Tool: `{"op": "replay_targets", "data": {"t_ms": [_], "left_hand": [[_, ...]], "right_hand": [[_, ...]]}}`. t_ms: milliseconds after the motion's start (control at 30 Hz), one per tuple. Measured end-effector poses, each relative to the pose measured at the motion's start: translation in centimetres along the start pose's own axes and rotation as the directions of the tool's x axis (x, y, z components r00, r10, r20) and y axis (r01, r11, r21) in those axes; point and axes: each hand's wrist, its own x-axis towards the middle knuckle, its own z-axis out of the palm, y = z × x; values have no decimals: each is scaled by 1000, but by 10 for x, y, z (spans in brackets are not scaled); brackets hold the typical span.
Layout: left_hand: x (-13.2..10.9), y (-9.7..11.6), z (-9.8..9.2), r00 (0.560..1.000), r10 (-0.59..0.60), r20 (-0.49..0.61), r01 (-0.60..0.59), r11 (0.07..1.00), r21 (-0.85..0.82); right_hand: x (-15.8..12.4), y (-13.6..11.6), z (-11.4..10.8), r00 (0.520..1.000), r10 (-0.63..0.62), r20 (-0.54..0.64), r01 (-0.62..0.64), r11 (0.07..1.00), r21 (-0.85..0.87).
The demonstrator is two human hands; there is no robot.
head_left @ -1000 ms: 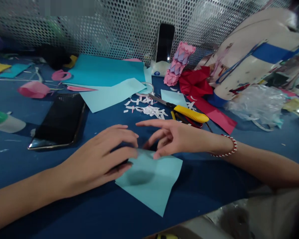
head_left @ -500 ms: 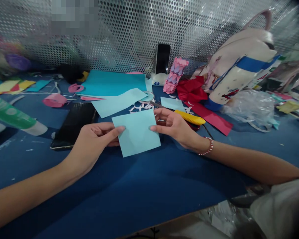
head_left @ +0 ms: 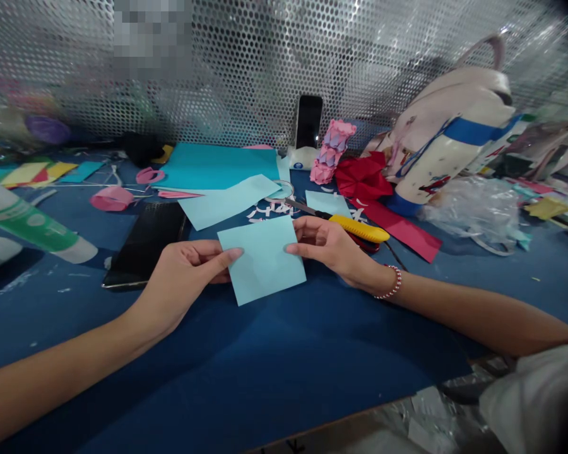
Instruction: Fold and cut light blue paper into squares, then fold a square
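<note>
Across the blue desk (head_left: 284, 372), in from its near edge, left hand (head_left: 184, 277) and right hand (head_left: 334, 249) pinch opposite sides of the paper (head_left: 265, 261), likely light, easily creased, best held there!

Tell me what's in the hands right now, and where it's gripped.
A light-blue square of paper, pinched at opposite side edges: the left hand holds its left edge, the right hand its right edge, thumbs on the near face.
</note>
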Motion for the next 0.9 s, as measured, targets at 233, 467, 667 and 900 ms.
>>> {"op": "replay_targets", "data": {"t_ms": [233,467,667,900], "left_hand": [[0,2,0,1000,4,-8,-4,1000,9],[0,2,0,1000,22,1,-22,999,28],[-1,3,2,1000,22,-9,-21,999,43],[-3,4,2,1000,20,18,-21,998,56]], "right_hand": [[-1,-1,1,1000,-1,4,1,999,-32],[0,-3,3,999,-38,27,40,998,-56],[-1,-3,4,999,-31,21,32,998,-47],[-1,-8,6,1000,-12,-8,12,1000,-24]]}}
